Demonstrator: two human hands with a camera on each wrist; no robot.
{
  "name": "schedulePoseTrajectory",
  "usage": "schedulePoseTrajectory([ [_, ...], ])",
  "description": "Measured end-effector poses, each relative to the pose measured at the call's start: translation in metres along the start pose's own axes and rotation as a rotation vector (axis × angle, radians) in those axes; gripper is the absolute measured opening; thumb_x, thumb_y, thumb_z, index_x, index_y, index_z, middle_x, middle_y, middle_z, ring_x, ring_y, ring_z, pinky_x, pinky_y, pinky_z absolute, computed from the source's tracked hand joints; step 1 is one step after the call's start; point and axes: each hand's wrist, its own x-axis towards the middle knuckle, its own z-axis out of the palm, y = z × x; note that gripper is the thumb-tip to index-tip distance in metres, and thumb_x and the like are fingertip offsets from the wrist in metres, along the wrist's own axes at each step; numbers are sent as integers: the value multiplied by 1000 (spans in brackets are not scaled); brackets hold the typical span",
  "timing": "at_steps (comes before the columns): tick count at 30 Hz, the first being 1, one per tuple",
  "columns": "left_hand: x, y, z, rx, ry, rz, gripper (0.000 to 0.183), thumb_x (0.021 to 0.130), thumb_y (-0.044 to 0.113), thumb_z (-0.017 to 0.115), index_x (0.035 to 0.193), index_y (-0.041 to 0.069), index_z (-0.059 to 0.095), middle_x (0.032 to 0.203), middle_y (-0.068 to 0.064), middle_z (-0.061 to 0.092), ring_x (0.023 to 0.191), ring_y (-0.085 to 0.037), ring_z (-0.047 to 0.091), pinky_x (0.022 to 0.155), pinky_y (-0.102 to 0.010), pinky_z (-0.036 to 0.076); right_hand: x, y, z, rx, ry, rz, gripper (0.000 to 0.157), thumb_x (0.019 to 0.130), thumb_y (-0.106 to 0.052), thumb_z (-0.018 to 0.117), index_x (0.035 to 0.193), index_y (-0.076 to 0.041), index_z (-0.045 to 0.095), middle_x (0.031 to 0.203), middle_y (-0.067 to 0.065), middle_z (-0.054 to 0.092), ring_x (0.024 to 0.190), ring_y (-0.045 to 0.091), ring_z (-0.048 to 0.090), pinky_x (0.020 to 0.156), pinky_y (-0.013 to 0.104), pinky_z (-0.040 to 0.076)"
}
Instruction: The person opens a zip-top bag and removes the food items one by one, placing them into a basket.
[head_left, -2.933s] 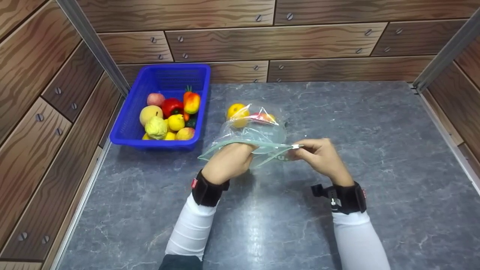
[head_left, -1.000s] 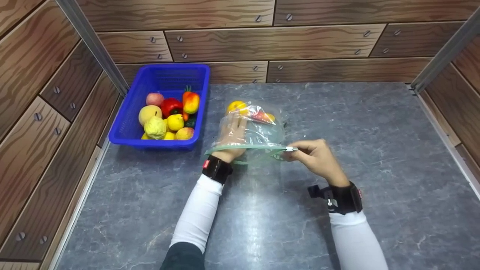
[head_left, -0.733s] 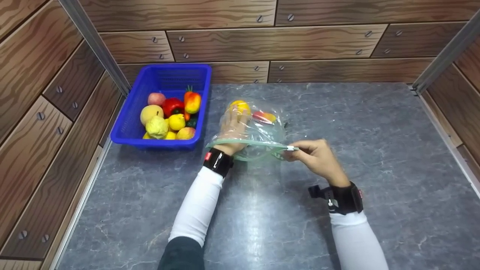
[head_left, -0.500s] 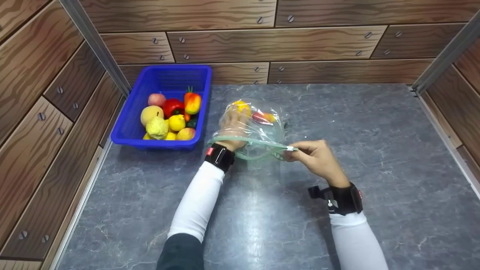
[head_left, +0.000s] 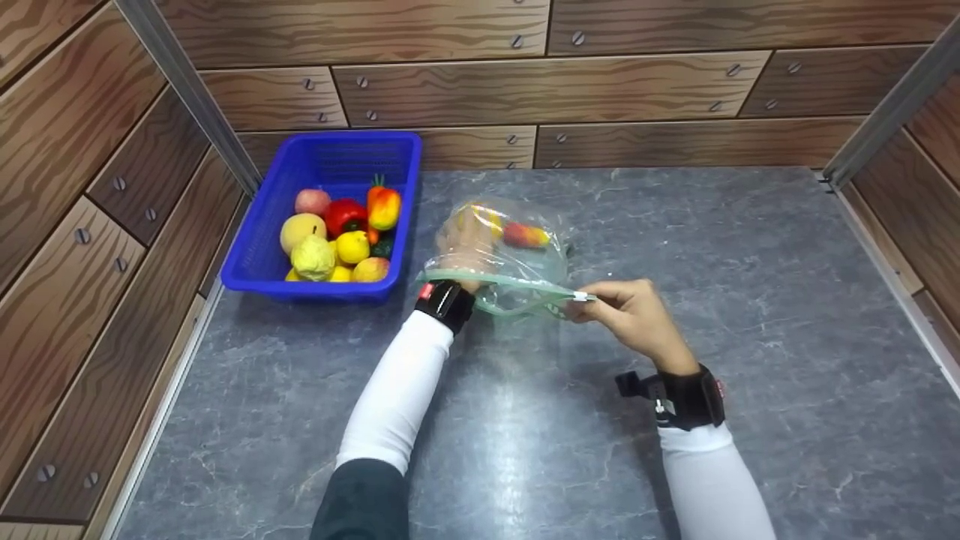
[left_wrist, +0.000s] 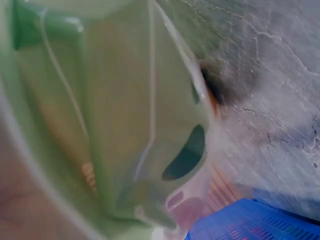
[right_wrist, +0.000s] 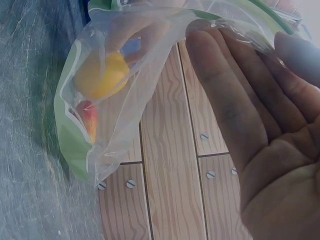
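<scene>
A clear zip bag (head_left: 529,270) with a green-edged mouth lies on the table, its mouth held open toward me. My left hand (head_left: 466,244) is inside it up to the wrist. Its fingers and thumb curl at a yellow-orange round fruit, like an orange (right_wrist: 102,75), partly hidden by the hand in the head view. Beside the orange, also in the bag, lies a red-and-yellow mango-like fruit (head_left: 526,235). At the right end of the mouth, near the white slider (head_left: 582,297), my right hand (head_left: 634,315) pinches the bag's edge between thumb and fingers.
A blue basket (head_left: 409,202) stands at the back left with several fruits and vegetables, among them a red pepper (head_left: 346,216), a carrot (head_left: 373,196) and a lemon (head_left: 352,246). Wood-patterned walls (head_left: 442,90) enclose the grey marbled table (head_left: 712,225).
My left hand has moved from the bag's mouth deep inside, reaching the orange; its straight fingers have curled at the fruit. The right hand keeps pinching the bag's edge, shifting slightly left.
</scene>
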Motion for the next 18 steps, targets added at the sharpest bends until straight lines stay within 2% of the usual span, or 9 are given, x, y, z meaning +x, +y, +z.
schedulePoseTrajectory([
  [3,4,0,4,61,37,-16,52,101,23,57,149,4,47,145,-17,49,134,-41,49,108,-58,45,0,0,0,13,-7,-5,10,92,13,65,98,16,72,88,29,73,78,13,76,74,33,63],
  [7,10,0,7,123,40,-15,45,98,26,59,139,7,55,132,-14,51,125,-34,53,102,-51,50,0,0,0,25,-11,-12,10,93,13,65,98,17,72,88,30,73,79,14,76,74,33,63],
  [9,14,0,7,114,35,-16,38,97,27,61,130,9,58,127,-12,52,120,-31,54,99,-48,51,0,1,0,23,-11,-12,10,93,12,65,97,16,73,88,30,73,79,14,76,73,33,63],
  [13,22,-1,11,61,15,-32,37,95,31,64,127,11,58,128,-8,56,121,-29,54,99,-47,50,0,0,-1,9,-13,-13,10,93,11,66,97,14,74,88,29,73,79,13,76,73,32,63],
  [16,26,-3,17,48,32,-39,29,100,30,58,122,11,61,124,-7,63,119,-29,58,95,-48,52,0,0,-1,0,-13,-18,10,93,12,66,98,15,74,88,29,73,79,12,76,73,31,63],
  [18,27,-5,22,49,68,-32,22,102,27,55,115,12,64,115,-7,68,111,-29,63,89,-48,55,0,0,-1,-7,-11,-21,10,93,12,66,98,15,74,88,29,73,78,12,76,73,31,63],
])
